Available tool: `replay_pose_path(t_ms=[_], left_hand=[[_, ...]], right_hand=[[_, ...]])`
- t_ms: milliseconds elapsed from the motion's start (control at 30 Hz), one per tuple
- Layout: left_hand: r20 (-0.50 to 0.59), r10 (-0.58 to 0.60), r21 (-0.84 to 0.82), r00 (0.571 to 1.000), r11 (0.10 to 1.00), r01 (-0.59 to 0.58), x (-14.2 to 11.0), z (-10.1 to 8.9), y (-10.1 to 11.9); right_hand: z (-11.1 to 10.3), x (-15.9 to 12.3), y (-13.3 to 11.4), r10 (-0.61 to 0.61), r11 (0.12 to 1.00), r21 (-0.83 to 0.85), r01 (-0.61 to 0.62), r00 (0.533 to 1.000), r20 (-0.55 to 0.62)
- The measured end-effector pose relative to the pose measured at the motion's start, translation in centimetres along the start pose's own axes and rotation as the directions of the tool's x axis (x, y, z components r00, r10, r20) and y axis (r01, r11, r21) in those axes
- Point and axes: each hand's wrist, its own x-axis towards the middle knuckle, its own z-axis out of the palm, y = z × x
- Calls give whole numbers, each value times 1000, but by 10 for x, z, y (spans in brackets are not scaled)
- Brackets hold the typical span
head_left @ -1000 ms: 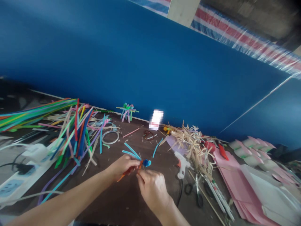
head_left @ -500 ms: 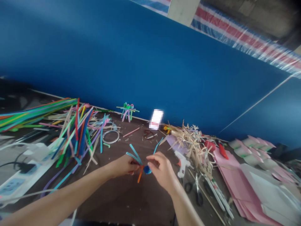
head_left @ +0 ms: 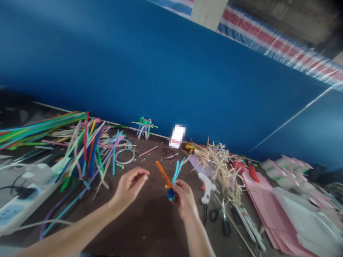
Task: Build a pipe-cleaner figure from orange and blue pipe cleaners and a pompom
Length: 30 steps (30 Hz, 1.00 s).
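Note:
My right hand (head_left: 184,200) grips a small pipe-cleaner piece (head_left: 168,182) above the dark tabletop. The piece has an orange pipe cleaner (head_left: 163,174) and teal pipe cleaners (head_left: 178,170) rising from a blue pom-pom (head_left: 170,195), which sits just left of my fingers. My left hand (head_left: 129,187) hangs apart from it to the left, fingers spread and curved, holding nothing. The nearest thing below that hand is the loose heap of multicoloured pipe cleaners (head_left: 85,153).
A small finished pipe-cleaner figure (head_left: 144,127) stands by the blue wall (head_left: 160,71), near a wire ring (head_left: 124,156). To the right lie a white hot glue gun (head_left: 207,187), scissors (head_left: 223,221), dried straw (head_left: 218,166) and pink paper sheets (head_left: 268,214). A power strip (head_left: 18,203) lies at left.
My left hand has let go and moved left, away from the piece. My right hand now holds the piece alone, with its orange and teal pipe cleaners pointing upward.

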Motion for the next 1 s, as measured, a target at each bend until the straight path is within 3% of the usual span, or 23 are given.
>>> replay_pose_path(t_ms=[67,133,233,433,600,833,1000], left_hand=[[210,-146,-94,967,981,169,-9,10,-5],[388,-259,-254,885,893,373,-12,22,-5],[536,-252,-391,806,772,501,-10,34,-2],[516,-252,-426,819,753,501,-10,41,-8],[491,-264,-429,830,756,494,-14,41,-12],[512,-364,-434,778,672,600,-17,40,-8],[534,-402,-362,744,687,631,-13,34,-7]], right_hand=[[2,-1,5,2,999,44,-2,1000,-2],[7,-2,10,-10,999,52,9,1000,18],[15,-5,16,-62,997,38,61,998,31],[22,-12,27,-64,997,51,66,997,-50],[28,-16,30,-77,992,93,81,996,-49],[33,-20,36,-175,984,18,176,983,-46],[27,-21,33,-234,963,-134,236,972,29]])
